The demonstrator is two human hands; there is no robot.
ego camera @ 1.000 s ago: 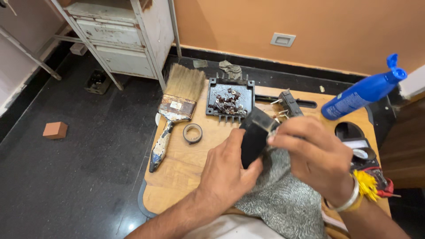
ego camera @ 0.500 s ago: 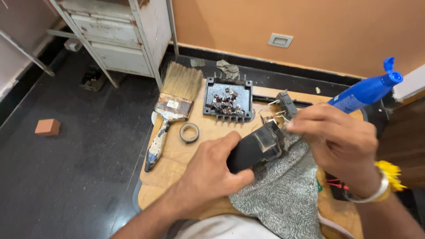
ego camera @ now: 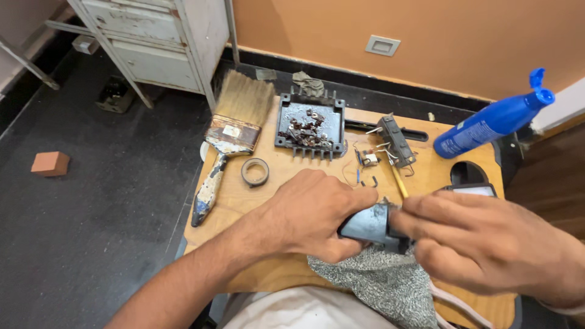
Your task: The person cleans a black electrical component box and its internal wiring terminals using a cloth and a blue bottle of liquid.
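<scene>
My left hand [ego camera: 308, 216] grips a dark grey plastic housing [ego camera: 368, 223] low over a wooden board [ego camera: 286, 277]. My right hand [ego camera: 481, 244] meets it from the right, its fingers closed on the housing's right end. A grey speckled cloth [ego camera: 384, 283] lies under both hands at the board's near edge. What the right fingertips pinch is hidden by the hand.
On the board lie a wide paintbrush [ego camera: 228, 137], a tape ring [ego camera: 255, 172], a black tray of small metal parts [ego camera: 309, 126], wired components [ego camera: 390, 146] and a blue squeeze bottle [ego camera: 493, 122]. A white metal cabinet [ego camera: 158, 39] and a brick [ego camera: 50, 163] stand on the dark floor left.
Both hands have come down toward the board's near edge with the housing, which has tipped from upright to lying flat over the cloth.
</scene>
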